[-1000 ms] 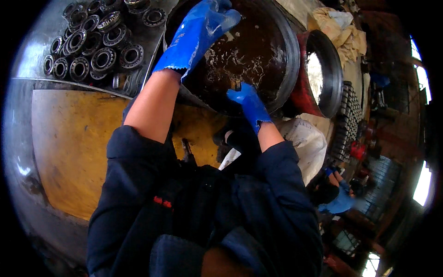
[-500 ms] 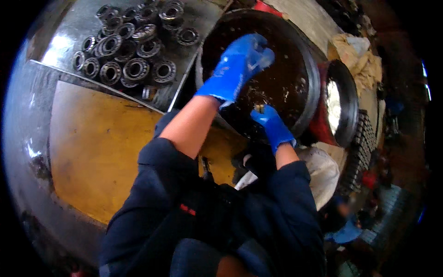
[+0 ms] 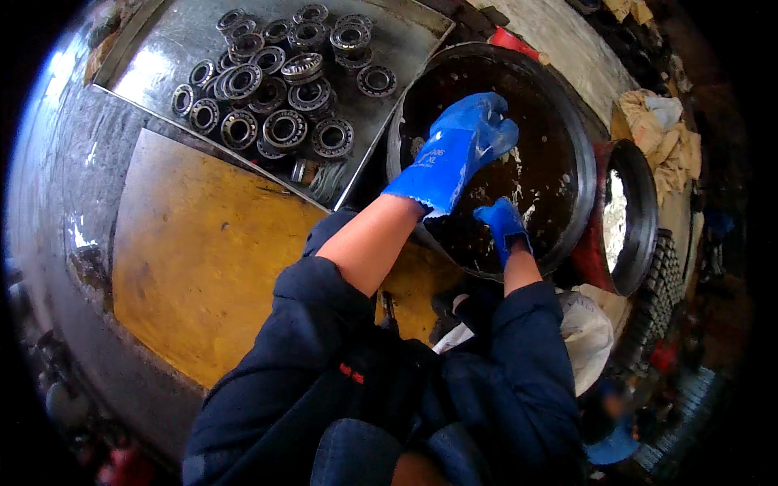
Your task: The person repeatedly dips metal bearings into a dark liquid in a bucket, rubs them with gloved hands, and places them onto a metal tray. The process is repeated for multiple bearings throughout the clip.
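Both my hands, in blue rubber gloves, are over a wide round drum [image 3: 585,190] of dark brown liquid with pale flecks on it. My left hand [image 3: 466,146] is above the middle of the drum, its fingers curled inward; whatever they grip is hidden beneath the glove. Lower and nearer to me, my right hand [image 3: 504,223] is closed by the drum's near side, and its contents do not show. Left of the drum, a heap of metal roller bearings [image 3: 304,68] lies in a shallow metal tray [image 3: 154,73]. One bearing sits on edge in the tray's near corner.
A yellow board [image 3: 203,251] lies in front of the tray. Right of the drum is a smaller red container [image 3: 592,251] with a dark rim. Beyond are a red object [image 3: 515,42], tan cloth [image 3: 668,134], a white sack [image 3: 585,336] and rows of small metal parts [image 3: 658,279].
The whole view has shifted, moving the scene right and down. The small tan thing seen at my right hand's fingertips no longer shows. My left hand stays curled over the drum.
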Motion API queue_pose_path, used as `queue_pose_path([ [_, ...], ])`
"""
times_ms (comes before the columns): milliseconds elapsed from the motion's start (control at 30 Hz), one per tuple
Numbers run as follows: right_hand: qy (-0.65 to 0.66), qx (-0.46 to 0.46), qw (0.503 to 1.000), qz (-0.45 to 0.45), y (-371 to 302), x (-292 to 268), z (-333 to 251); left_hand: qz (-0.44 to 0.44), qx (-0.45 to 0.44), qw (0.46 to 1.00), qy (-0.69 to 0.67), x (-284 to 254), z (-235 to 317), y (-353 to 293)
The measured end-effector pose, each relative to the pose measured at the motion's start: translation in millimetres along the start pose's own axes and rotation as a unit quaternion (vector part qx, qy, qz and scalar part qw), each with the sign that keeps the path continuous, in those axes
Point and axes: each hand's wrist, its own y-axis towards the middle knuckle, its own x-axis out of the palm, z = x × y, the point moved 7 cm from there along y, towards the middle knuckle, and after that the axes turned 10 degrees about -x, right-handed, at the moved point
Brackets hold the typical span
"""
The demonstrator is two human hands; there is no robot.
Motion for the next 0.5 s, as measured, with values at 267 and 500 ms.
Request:
queue_pose_path([
  [267,-0.056,-0.065,0.995,0.058,16,9,7,-0.005,0.115,0.986,-0.118,2,-13,2],
  [500,0.123,-0.129,0.984,0.003,7,1,41,-0.005,0.104,0.99,-0.091,9,-3,1],
])
